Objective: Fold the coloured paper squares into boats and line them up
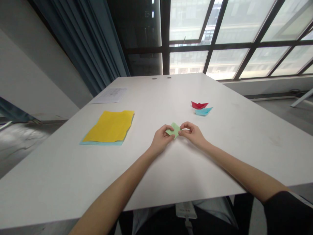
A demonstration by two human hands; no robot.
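This looks like an office or meeting room: a broad white table (151, 101) has two small round fittings (154, 78) near its far edge, and an ID-style badge (186, 210) hangs by its near edge. A printed sheet (109, 95) lies at the left, beneath a long blue curtain (90, 42), while large dark-framed windows (188, 62) look out on a building (212, 31).
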